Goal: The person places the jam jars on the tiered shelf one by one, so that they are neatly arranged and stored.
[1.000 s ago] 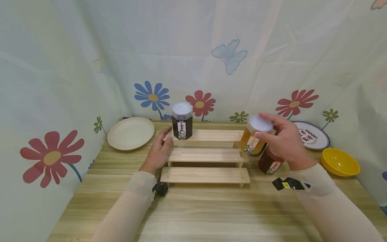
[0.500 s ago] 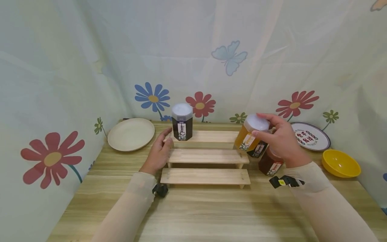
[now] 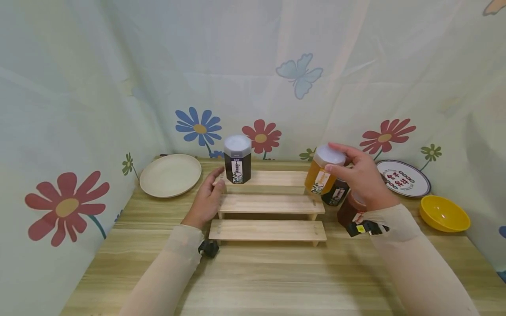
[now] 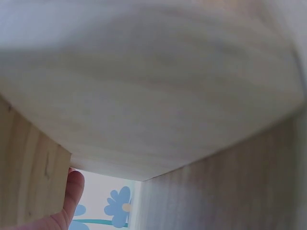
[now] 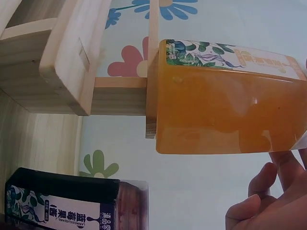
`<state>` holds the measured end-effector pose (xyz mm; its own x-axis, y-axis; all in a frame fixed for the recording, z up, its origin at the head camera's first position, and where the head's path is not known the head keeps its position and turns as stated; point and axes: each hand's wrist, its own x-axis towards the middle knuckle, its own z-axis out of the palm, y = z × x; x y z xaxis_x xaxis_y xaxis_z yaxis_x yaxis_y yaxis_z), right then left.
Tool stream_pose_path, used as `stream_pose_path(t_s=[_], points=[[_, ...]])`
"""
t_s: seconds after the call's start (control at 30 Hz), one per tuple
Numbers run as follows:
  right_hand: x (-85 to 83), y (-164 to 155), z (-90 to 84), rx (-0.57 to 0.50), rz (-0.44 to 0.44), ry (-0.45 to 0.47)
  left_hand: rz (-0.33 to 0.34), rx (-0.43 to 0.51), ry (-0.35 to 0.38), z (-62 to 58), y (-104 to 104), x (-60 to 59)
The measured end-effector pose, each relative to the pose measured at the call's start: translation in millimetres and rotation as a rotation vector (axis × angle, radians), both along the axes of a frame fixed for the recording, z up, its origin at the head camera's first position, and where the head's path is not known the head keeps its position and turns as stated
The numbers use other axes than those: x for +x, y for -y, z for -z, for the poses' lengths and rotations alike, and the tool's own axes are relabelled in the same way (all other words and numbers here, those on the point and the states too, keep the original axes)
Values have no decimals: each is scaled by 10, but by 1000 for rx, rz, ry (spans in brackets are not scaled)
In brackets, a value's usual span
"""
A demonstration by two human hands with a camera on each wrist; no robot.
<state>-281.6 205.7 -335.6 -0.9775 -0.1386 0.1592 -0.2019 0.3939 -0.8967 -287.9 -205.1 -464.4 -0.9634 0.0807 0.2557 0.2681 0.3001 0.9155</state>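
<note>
My right hand (image 3: pixel 365 180) grips a hexagonal jar of amber contents (image 3: pixel 320 173) by its white lid, thumb in front and fingers behind. In the right wrist view this amber jar (image 5: pixel 230 105) is seen beside the end of the top shelf. My left hand (image 3: pixel 205 197) holds the left end of the three-step wooden rack (image 3: pixel 270 202); in the left wrist view a finger (image 4: pixel 74 191) bends round a wooden edge. A dark jar with a white lid (image 3: pixel 238 160) stands on the top step, close to the left fingertips.
Right of the rack stand another dark jar (image 3: pixel 336 193) and a reddish-brown jar (image 3: pixel 349 208), partly hidden by my right hand and wrist. A cream plate (image 3: pixel 171 175) lies at back left. A printed plate (image 3: pixel 407 177) and yellow bowl (image 3: pixel 444 213) sit at right.
My right hand has carried the amber jar leftward and slightly up, over to the right end of the top step. More of the dark jar behind it shows. The left hand has stayed put.
</note>
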Motion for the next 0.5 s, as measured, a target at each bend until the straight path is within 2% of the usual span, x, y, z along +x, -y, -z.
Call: stream_pose_path(t_s=[0.5], points=[[-152, 7, 21, -63, -51, 56, -17, -3, 2, -1, -8, 4]])
